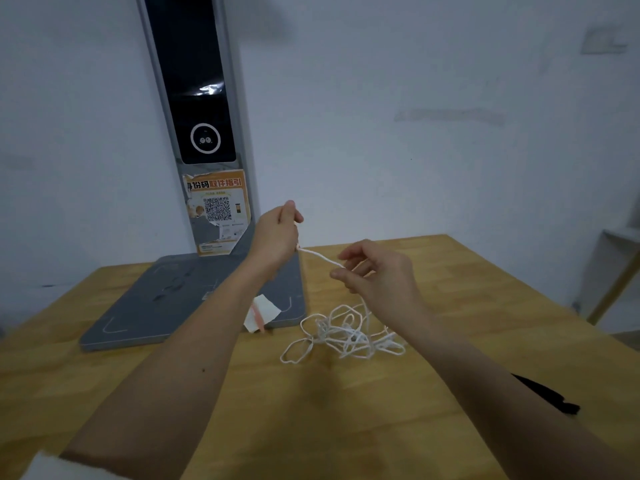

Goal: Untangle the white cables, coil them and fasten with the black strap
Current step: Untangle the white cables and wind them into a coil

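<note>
Above the wooden table [485,306], both bare hands are raised with a short, taut run of white cable between them. Left hand [277,233]: held highest, fingers curled closed around the cable's end, the strand emerging from the underside of the fist. Right hand [377,275]: lower and nearer, thumb and forefinger pinching the same strand, remaining fingers loosely curled beneath it. White cables [346,334]: most of the length lies as a loose tangle of overlapping loops on the table, below and between the two hands, just in front of the grey base plate; one strand rises from the heap to the right hand. Black strap [550,396]: flat on the table at the right, partly hidden behind the right forearm, well apart from the tangle. Grey base plate [166,306]: rests on the far left part of the table, carrying a scrap of white paper [263,311] at its near right corner. Upright grey column [204,116]: rises from the plate against the wall, with a dark glossy panel and, lower down, a torn orange sticker [218,209] bearing a QR code.
</note>
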